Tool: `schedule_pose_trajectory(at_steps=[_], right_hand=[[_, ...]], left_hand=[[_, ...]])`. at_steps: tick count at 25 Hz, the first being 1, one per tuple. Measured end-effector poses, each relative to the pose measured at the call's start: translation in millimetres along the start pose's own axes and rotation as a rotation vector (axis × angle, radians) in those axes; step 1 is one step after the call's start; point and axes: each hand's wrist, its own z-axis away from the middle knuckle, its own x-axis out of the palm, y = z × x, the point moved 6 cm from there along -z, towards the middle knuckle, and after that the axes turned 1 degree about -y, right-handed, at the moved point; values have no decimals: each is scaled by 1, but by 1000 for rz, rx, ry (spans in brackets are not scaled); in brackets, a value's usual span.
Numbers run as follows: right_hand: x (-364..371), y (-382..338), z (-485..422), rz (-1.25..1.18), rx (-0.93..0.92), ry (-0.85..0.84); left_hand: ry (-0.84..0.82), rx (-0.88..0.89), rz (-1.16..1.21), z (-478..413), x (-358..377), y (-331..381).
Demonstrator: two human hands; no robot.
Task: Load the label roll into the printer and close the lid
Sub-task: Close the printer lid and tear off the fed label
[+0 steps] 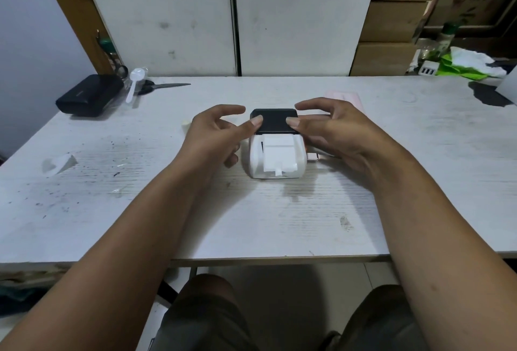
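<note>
A small white label printer (299,160) stands in the middle of the white table (279,224). Its black lid (274,121) sits at the far end, and white label paper (278,155) lies over the printer's top with a small tab at the near edge. My left hand (215,132) is at the printer's left side with its thumb tip on the lid's left edge. On the other side, my right hand (335,129) has its thumb tip on the lid's right edge and its fingers spread over the back. Whether the lid is fully down I cannot tell.
A black case (89,96), a white plastic spoon (134,82) and scissors (165,87) lie at the far left. A crumpled clear wrapper (58,164) lies nearer on the left. White boxes (223,23) stand behind the table, brown cartons (391,20) and a green bag (458,69) at the far right.
</note>
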Motion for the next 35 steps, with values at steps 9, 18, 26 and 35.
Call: schedule_pose_trajectory(at_steps=[9,18,26,35], right_hand=[[1,-2,1,75,0,14],[-2,-2,11,122,-18,-178],[1,-3,14,246,-39,-273],[4,-6,16,180,-42,-216]], left_hand=[[-27,-30,-19,-4,-3,-2],[-240,153,-11,19,3,14],[-313,275,-185,32,11,19],[-96,273,-47,24,17,19]])
